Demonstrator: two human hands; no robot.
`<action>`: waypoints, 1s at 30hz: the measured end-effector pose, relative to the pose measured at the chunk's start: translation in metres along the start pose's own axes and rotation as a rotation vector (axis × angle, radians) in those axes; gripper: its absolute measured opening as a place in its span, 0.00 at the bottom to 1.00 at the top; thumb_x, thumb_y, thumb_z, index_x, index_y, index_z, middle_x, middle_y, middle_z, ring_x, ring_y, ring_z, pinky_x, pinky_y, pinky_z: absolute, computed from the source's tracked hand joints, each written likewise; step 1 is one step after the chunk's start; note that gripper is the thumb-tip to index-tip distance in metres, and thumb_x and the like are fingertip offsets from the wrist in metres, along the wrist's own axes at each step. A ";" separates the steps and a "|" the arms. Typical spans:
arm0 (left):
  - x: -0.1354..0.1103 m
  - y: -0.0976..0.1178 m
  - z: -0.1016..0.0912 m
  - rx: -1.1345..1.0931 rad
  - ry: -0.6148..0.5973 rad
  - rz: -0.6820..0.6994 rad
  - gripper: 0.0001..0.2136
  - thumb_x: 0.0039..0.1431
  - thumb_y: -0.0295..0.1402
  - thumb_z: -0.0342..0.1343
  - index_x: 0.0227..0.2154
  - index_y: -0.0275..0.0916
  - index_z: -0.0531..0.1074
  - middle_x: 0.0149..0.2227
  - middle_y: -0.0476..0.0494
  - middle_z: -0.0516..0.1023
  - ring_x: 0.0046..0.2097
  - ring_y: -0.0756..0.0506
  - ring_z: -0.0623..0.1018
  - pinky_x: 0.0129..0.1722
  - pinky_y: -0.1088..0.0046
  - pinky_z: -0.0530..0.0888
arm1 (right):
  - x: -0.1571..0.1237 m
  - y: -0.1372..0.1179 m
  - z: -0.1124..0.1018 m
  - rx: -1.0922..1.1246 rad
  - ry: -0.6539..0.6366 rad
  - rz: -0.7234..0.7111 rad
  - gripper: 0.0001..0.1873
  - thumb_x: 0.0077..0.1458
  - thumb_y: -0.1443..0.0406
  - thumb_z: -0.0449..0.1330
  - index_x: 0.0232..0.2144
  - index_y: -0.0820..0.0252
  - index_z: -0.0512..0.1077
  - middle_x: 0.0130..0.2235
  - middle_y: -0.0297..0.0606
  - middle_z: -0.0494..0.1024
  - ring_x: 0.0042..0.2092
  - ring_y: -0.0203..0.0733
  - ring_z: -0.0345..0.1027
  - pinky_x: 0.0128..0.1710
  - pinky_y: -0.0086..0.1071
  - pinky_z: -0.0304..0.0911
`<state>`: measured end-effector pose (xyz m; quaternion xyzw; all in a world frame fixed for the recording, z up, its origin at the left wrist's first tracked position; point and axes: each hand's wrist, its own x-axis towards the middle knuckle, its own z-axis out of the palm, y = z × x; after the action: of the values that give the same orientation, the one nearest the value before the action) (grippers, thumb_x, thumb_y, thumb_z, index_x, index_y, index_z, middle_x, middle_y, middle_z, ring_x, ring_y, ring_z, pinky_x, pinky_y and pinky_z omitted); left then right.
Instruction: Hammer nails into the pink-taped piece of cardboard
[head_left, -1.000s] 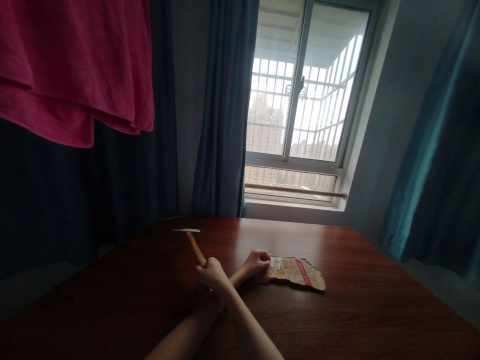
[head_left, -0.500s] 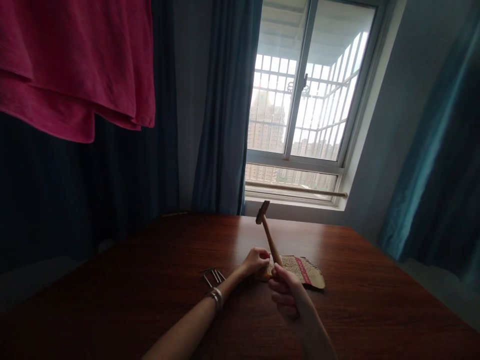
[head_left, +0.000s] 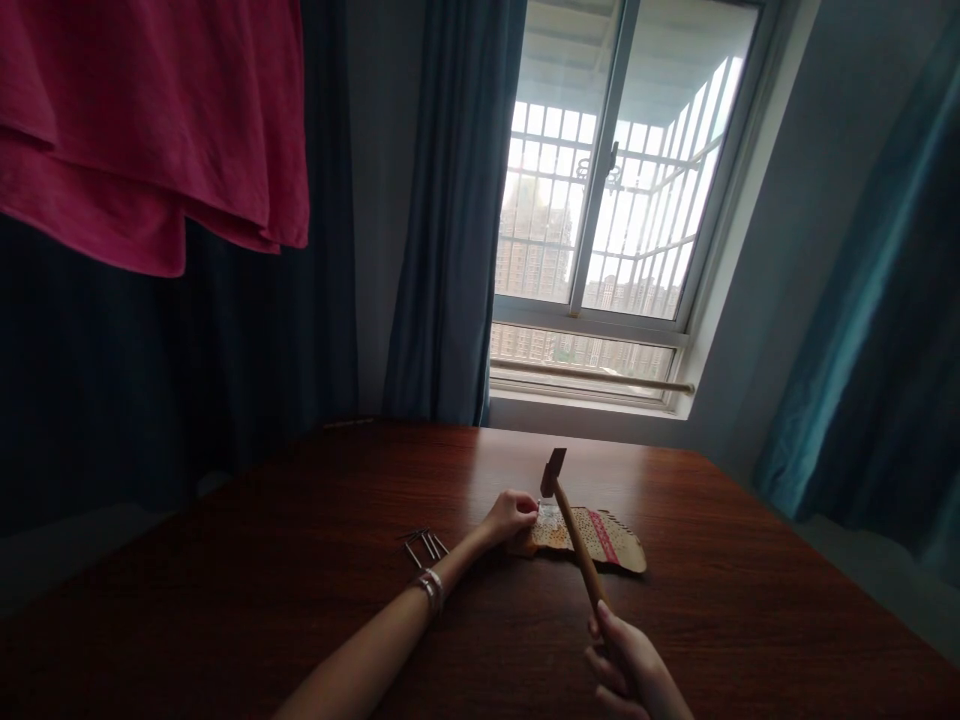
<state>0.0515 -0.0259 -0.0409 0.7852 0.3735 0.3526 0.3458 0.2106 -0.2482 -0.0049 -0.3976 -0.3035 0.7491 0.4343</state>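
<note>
Evidently, the right hand (head_left: 628,655) is wrapped round the lower end of a brown wooden-handled hammer with a dark metal head (head_left: 578,542), a good place to grip something probably stiff and head-heavy. Its head hovers just beside the left hand (head_left: 514,517), whose fingertips press together at a flat, tan, speckled piece with a red band (head_left: 600,540), likely light; anything pinched is too small to tell. Compared with half a second ago, the hammer's head is lower and the right hand farther from the left.
</note>
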 end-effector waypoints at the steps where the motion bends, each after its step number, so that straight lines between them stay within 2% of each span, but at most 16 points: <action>1: 0.000 0.000 0.000 0.000 0.002 -0.002 0.11 0.45 0.32 0.53 0.29 0.31 0.77 0.29 0.44 0.79 0.32 0.47 0.75 0.31 0.76 0.69 | 0.003 0.002 0.000 -0.002 -0.002 0.007 0.29 0.29 0.42 0.64 0.22 0.57 0.60 0.09 0.19 0.54 0.08 0.22 0.35 0.07 0.20 0.31; 8: -0.001 0.003 -0.002 0.002 -0.002 -0.010 0.11 0.45 0.32 0.54 0.29 0.31 0.77 0.28 0.44 0.78 0.32 0.47 0.75 0.31 0.76 0.68 | 0.003 0.004 0.011 0.026 0.065 -0.040 0.28 0.33 0.42 0.62 0.24 0.57 0.61 0.09 0.19 0.54 0.09 0.21 0.34 0.09 0.18 0.32; 13: -0.002 0.003 -0.002 0.002 0.005 -0.008 0.11 0.45 0.33 0.54 0.29 0.31 0.77 0.28 0.45 0.78 0.31 0.48 0.75 0.30 0.77 0.68 | -0.004 -0.001 0.019 0.047 0.027 -0.033 0.30 0.30 0.41 0.63 0.24 0.57 0.61 0.10 0.19 0.55 0.09 0.21 0.35 0.08 0.18 0.29; 19: -0.001 0.001 0.000 0.011 0.010 -0.021 0.12 0.46 0.33 0.53 0.29 0.31 0.76 0.28 0.44 0.78 0.31 0.48 0.74 0.30 0.77 0.68 | -0.006 -0.004 0.027 0.026 0.053 -0.045 0.31 0.27 0.41 0.64 0.23 0.58 0.60 0.09 0.19 0.54 0.09 0.20 0.35 0.08 0.18 0.28; 30: 0.000 -0.001 0.000 -0.006 -0.011 0.006 0.12 0.46 0.32 0.52 0.30 0.31 0.76 0.29 0.44 0.78 0.32 0.47 0.74 0.31 0.76 0.68 | 0.004 0.003 0.012 0.054 0.039 -0.059 0.28 0.33 0.43 0.64 0.24 0.58 0.61 0.10 0.20 0.55 0.09 0.20 0.35 0.08 0.19 0.32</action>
<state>0.0514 -0.0254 -0.0421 0.7872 0.3680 0.3507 0.3493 0.1981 -0.2475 -0.0030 -0.3911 -0.2864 0.7361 0.4724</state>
